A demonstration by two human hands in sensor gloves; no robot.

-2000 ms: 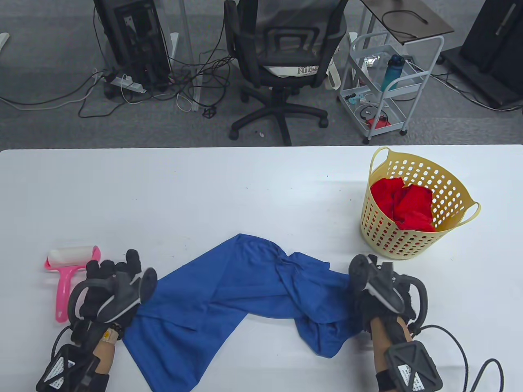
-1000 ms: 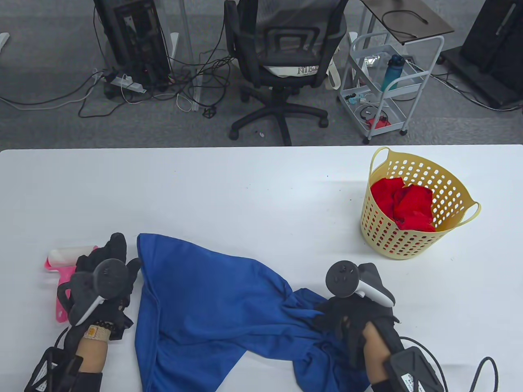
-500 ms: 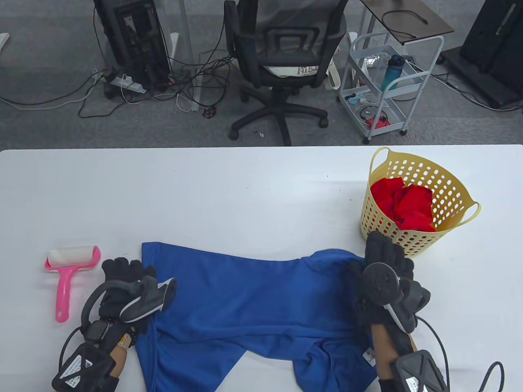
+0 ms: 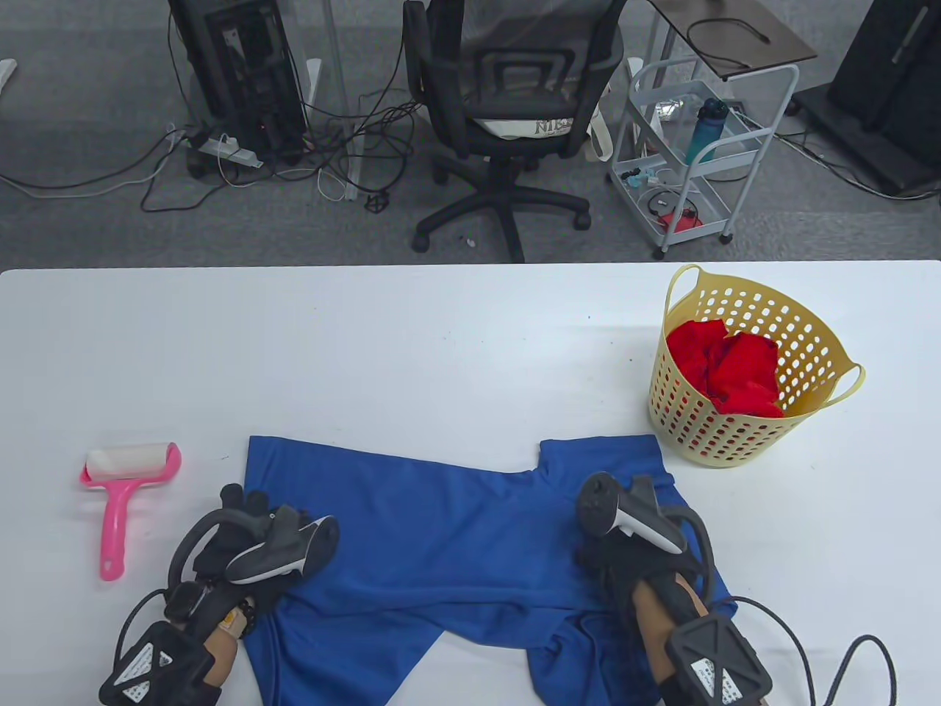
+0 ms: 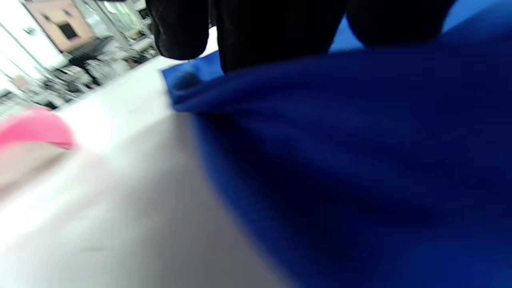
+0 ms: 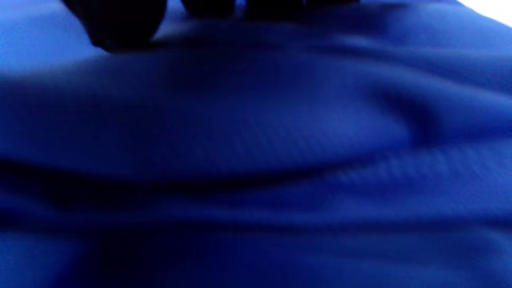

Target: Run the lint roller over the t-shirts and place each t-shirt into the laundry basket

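Note:
A blue t-shirt (image 4: 441,529) lies spread out on the white table (image 4: 367,353) near the front edge. My left hand (image 4: 239,511) rests on its left edge; in the left wrist view the fingers (image 5: 272,32) lie on top of the blue cloth (image 5: 340,140), which ridges up beneath them. My right hand (image 4: 614,562) lies on the right part of the shirt, its fingertips (image 6: 120,24) pressing flat on the fabric (image 6: 256,140). The pink lint roller (image 4: 121,482) lies free, left of my left hand. The yellow laundry basket (image 4: 698,434) holds red t-shirts (image 4: 728,368).
The basket stands at the right of the table, behind my right hand. Beyond the far table edge are an office chair (image 4: 507,110) and a white cart (image 4: 698,147). Glove cables (image 4: 831,647) trail at the bottom right.
Both hands flapped the bunched blue shirt out and laid it flat. In the last half second the right hand let the right corner go and slid back onto the cloth; the left moved slightly right.

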